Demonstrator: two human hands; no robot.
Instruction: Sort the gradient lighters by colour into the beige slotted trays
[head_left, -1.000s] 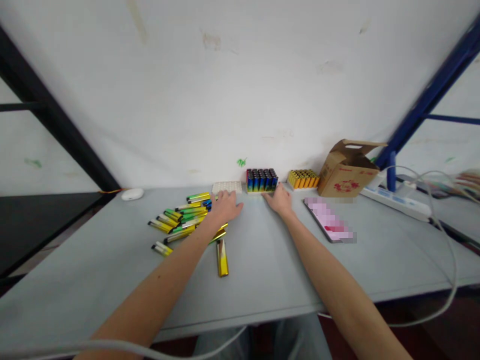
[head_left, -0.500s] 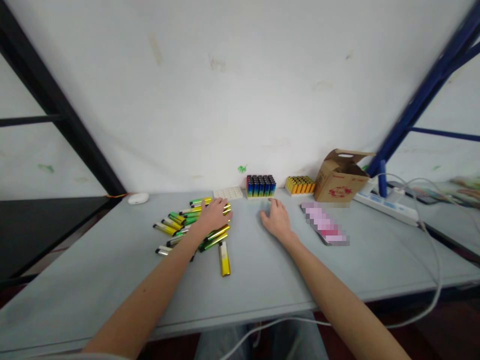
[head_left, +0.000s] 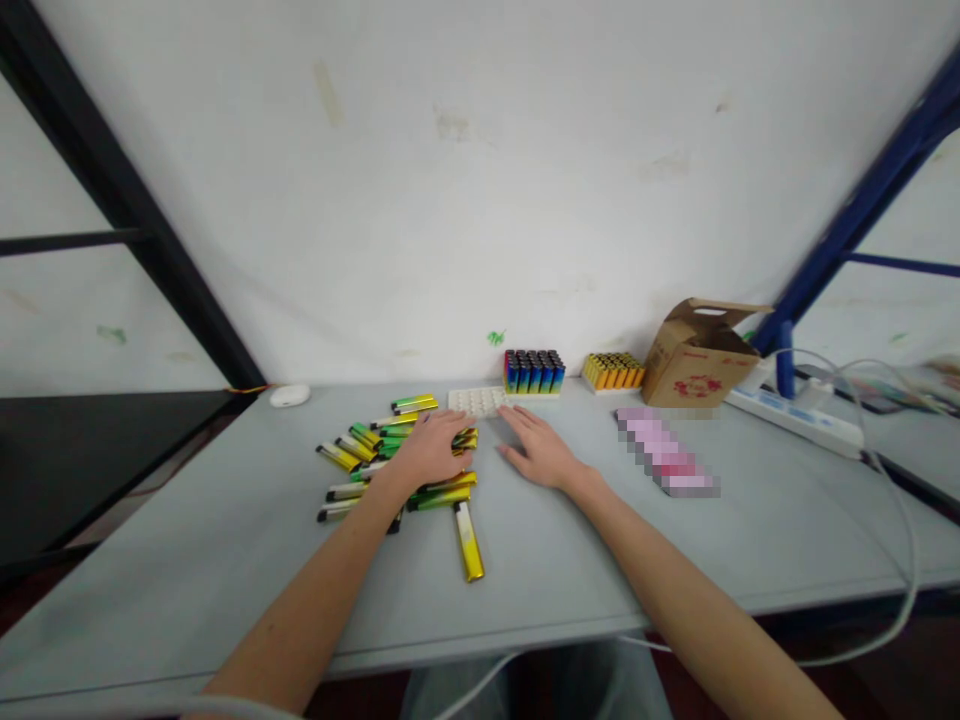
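Note:
A loose pile of lighters (head_left: 346,456), yellow, green and silver, lies on the grey table. My left hand (head_left: 435,448) rests palm down over the pile's right side, fingers stretched forward and holding nothing that I can see. It covers several lighters. Just beyond its fingertips lies a flat white tray (head_left: 475,402) with rows of small holes. My right hand (head_left: 541,448) has its fingers apart and its thumb spread, with the fingertips at the tray's right front corner. One yellow lighter (head_left: 469,541) lies by itself nearer me.
Against the wall stand a block of upright blue lighters (head_left: 534,374) and a tray of yellow ones (head_left: 615,372). To the right are an open cardboard box (head_left: 701,360), a blurred pink phone-like object (head_left: 667,450) and a power strip (head_left: 799,420) with cables. A white case (head_left: 289,396) sits left.
My right hand has moved left and now reaches the white tray. The tray has come slightly nearer to me. My left hand stays over the pile. The view has shifted a little.

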